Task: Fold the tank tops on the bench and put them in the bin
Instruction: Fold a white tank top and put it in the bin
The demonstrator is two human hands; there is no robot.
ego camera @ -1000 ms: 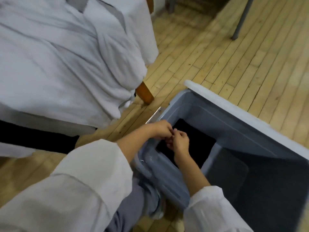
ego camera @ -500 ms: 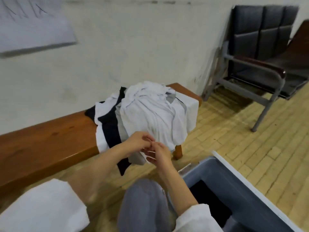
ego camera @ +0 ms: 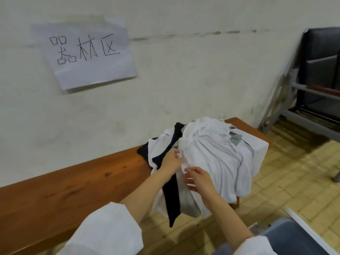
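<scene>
A heap of white, black and grey tank tops [ego camera: 211, 159] lies crumpled on the right end of the wooden bench [ego camera: 77, 183], some hanging over its front edge. My left hand [ego camera: 171, 161] reaches into the left side of the heap, fingers at the edge of the top white garment. My right hand [ego camera: 199, 178] is just below it, fingers spread and lightly curled against the white fabric. Whether either hand grips cloth is unclear. A corner of the grey-blue bin [ego camera: 301, 236] shows at the bottom right.
A white wall with a paper sign [ego camera: 88, 56] stands behind the bench. A dark padded chair on a grey metal frame [ego camera: 316, 85] stands at the right on the wooden floor [ego camera: 287, 173].
My hands left the bin, where a black folded piece lies, and rose to the heap on the bench. The view swung up from the bin to the bench and wall.
</scene>
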